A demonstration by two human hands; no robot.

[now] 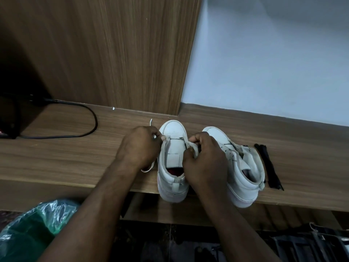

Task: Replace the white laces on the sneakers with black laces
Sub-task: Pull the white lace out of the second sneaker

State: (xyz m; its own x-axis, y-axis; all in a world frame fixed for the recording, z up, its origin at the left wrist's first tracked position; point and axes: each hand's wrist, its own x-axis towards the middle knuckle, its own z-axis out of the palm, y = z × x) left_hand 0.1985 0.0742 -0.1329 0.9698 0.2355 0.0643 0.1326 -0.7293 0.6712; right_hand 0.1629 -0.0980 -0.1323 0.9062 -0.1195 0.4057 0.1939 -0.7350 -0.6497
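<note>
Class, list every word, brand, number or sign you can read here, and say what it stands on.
No readable text anywhere.
White sneakers: no brand or number visible; the tongue patch is blank.
Black laces: no label.
Green plastic bag: no print visible.
Red mark on the dark box at left: too small to read.

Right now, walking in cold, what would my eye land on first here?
Two hands at the centre: the left hand and right hand each pinch the white lace on either side of a white sneaker standing on the wooden ledge. A second sneaker stands just right of it, and the black laces lie bundled on the ledge beyond that.
</note>
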